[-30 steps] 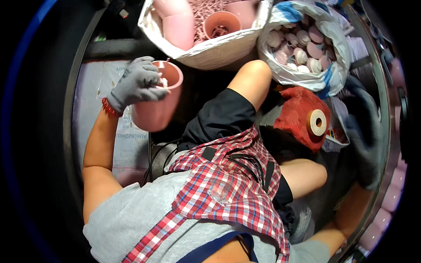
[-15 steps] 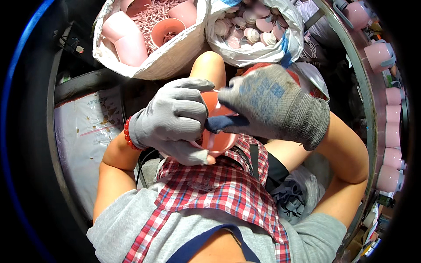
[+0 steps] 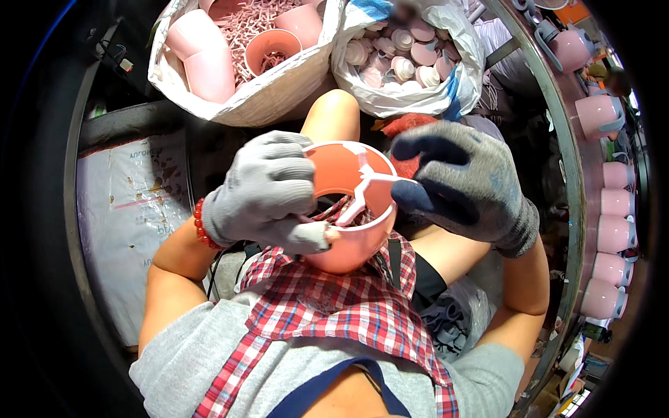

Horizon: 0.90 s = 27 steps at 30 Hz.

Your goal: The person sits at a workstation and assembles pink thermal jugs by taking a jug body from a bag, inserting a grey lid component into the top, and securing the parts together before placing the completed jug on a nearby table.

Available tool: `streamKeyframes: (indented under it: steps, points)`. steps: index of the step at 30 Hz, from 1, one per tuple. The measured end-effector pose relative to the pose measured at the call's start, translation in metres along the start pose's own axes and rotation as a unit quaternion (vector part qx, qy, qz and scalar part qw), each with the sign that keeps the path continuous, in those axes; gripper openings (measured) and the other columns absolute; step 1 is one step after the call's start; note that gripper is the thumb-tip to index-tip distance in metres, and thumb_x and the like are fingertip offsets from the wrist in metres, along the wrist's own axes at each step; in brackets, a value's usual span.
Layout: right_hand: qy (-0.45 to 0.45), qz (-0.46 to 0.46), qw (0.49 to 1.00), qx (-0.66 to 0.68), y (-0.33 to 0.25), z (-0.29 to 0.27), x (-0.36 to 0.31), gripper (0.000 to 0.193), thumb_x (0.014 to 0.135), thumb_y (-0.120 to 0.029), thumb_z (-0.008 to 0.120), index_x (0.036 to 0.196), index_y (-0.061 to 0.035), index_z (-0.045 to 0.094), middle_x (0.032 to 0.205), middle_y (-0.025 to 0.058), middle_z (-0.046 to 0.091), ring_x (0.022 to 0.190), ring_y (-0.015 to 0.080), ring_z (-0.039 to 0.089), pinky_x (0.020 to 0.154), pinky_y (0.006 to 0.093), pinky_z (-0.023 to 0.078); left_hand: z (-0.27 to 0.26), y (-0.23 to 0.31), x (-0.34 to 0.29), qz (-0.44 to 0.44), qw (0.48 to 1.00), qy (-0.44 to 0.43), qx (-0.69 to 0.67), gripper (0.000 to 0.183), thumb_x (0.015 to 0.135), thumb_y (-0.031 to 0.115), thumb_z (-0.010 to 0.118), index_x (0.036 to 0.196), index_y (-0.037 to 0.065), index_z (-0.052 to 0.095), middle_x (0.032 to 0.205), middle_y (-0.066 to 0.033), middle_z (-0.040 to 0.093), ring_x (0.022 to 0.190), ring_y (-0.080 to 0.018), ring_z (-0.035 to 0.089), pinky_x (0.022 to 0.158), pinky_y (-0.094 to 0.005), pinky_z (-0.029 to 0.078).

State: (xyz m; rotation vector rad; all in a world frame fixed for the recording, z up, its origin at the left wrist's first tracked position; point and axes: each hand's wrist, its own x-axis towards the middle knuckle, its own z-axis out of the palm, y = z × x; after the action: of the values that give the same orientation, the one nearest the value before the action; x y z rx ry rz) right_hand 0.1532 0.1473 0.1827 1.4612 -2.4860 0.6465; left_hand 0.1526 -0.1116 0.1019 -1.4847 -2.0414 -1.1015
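My left hand (image 3: pixel 261 191), in a light grey glove, grips the left side of a pink plastic cup (image 3: pixel 348 254) over my lap. The cup's wide mouth tilts up toward me. A branched, pale pink plastic strip (image 3: pixel 376 185) lies across the mouth, reaching past the rim on the right. My right hand (image 3: pixel 467 184), in a grey glove with a dark blue palm, holds that end between its thumb and a finger. The index finger curls above, apart from the thumb. Where the strip meets the far left rim is hard to make out.
A white sack (image 3: pixel 244 108) ahead holds pink cups and many thin scraps. Beside it, another white bag (image 3: pixel 408 104) is full of round pink and white lids. Pink handled cups (image 3: pixel 599 115) line the right-hand shelf. Grey parts fill a clear bag (image 3: pixel 456 324) by my right thigh.
My right hand has drawn right and turned, its thumb coming out of the cup's mouth. The strip's right end now shows beyond the rim. My left hand keeps its grip on the cup.
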Motion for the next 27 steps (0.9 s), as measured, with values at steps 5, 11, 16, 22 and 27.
streamKeyframes:
  steps: [5, 11, 16, 22, 27]
  points:
    - [-0.129, 0.119, 0.872, 0.456, -0.002, 0.021, 0.005, 0.019, 0.079, -0.016, 0.073, 0.085, -0.0005, 0.064, 0.075, 0.0105, 0.061, 0.064, 0.0169, 0.059, 0.059, 0.0261, 0.046, 0.015, 0.013, 0.012, 0.032, 0.998, -0.041, -0.026, 0.042, 0.063, 0.044, 0.076, 0.058, 0.014, 0.047, 0.060, -0.0008, 0.045, 0.056, -0.0206, 0.052, 0.068, -0.0385, 0.047]
    - [0.019, 0.398, 0.874, 0.277, 0.019, -0.056, -0.074, 0.020, 0.085, -0.012, 0.063, 0.101, 0.0007, 0.063, 0.091, 0.0102, 0.062, 0.080, 0.0194, 0.060, 0.072, 0.0300, 0.047, -0.016, 0.012, -0.027, -0.045, 0.988, -0.058, 0.136, 0.054, 0.065, 0.053, 0.074, 0.050, 0.015, 0.039, 0.052, 0.0026, 0.043, 0.049, -0.0179, 0.050, 0.062, -0.0333, 0.044]
    - [0.260, 0.370, 0.879, 0.152, 0.020, -0.108, -0.101, 0.025, 0.086, -0.010, 0.060, 0.110, -0.0002, 0.061, 0.108, 0.0120, 0.061, 0.093, 0.0213, 0.062, 0.081, 0.0307, 0.049, -0.020, 0.010, -0.027, -0.088, 0.991, -0.017, 0.099, 0.043, 0.066, 0.044, 0.076, 0.057, 0.014, 0.047, 0.059, 0.0024, 0.051, 0.055, -0.0184, 0.051, 0.065, -0.0331, 0.040]
    - [0.061, 0.129, 0.979, 0.143, 0.056, -0.025, 0.048, 0.028, 0.086, -0.011, 0.061, 0.113, -0.0018, 0.060, 0.117, 0.0126, 0.056, 0.095, 0.0191, 0.061, 0.081, 0.0294, 0.048, -0.001, -0.003, -0.022, -0.114, 0.986, 0.107, -0.051, 0.042, 0.076, -0.006, 0.050, 0.117, 0.000, 0.048, 0.115, -0.0204, 0.057, 0.106, -0.0314, 0.059, 0.086, -0.0353, 0.048]
    - [0.060, 0.070, 0.988, 0.122, 0.060, 0.010, 0.095, 0.030, 0.086, -0.012, 0.062, 0.115, -0.0032, 0.059, 0.124, 0.0132, 0.052, 0.098, 0.0172, 0.059, 0.082, 0.0282, 0.048, 0.012, -0.022, -0.040, -0.169, 0.919, 0.162, -0.318, 0.065, 0.083, 0.012, 0.058, 0.140, -0.001, 0.029, 0.142, -0.0184, 0.036, 0.130, -0.0240, 0.039, 0.098, -0.0350, 0.040]
